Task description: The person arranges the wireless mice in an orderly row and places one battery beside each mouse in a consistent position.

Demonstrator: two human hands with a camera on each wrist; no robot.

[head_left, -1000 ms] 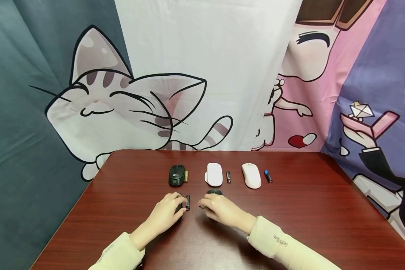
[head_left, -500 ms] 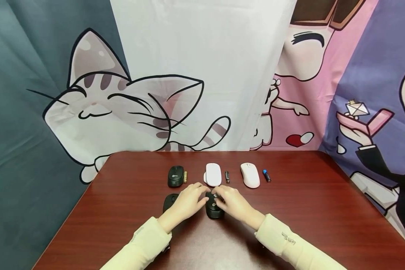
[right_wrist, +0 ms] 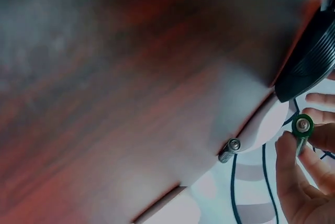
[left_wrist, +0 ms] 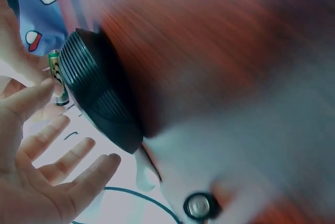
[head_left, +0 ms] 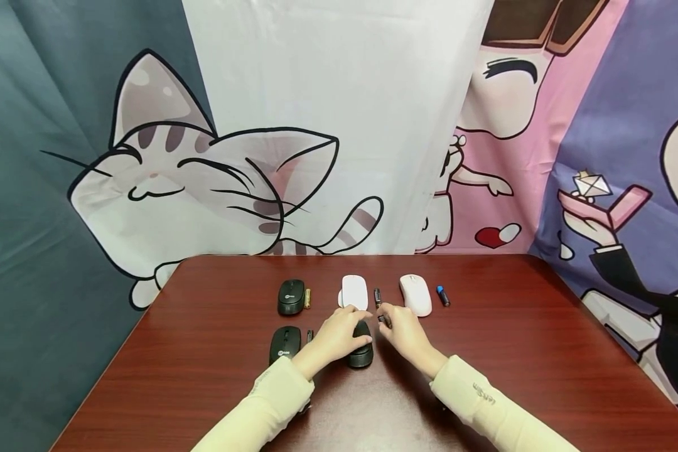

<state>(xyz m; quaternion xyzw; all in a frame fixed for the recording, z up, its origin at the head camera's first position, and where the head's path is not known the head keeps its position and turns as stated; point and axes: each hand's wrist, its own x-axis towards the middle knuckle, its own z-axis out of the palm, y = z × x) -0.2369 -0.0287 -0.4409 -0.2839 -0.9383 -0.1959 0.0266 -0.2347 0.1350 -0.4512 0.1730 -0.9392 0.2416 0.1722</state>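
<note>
A black mouse [head_left: 361, 356] lies on the table at the front middle, its ribbed side facing me in the left wrist view. My left hand [head_left: 336, 334] reaches over it, fingers spread and lightly bent beside the mouse. Just to the right, my right hand [head_left: 405, 331] pinches a small green-ended battery [right_wrist: 302, 124] between thumb and fingers, low over the table. That battery shows up beyond the mouse in the left wrist view. Another battery [head_left: 377, 297] lies behind my right hand, with a white mouse [head_left: 355, 292] to its left.
At the left are two more black mice, one behind [head_left: 290, 296] and one in front, each with a battery at its right side. A second white mouse [head_left: 415, 295] and a blue-ended battery [head_left: 443, 295] lie at the back right. Printed cloth hangs behind the table.
My left hand has moved right from the front-left black mouse to the middle one. My right hand has shifted from over that mouse to its right side, with the battery in its fingers.
</note>
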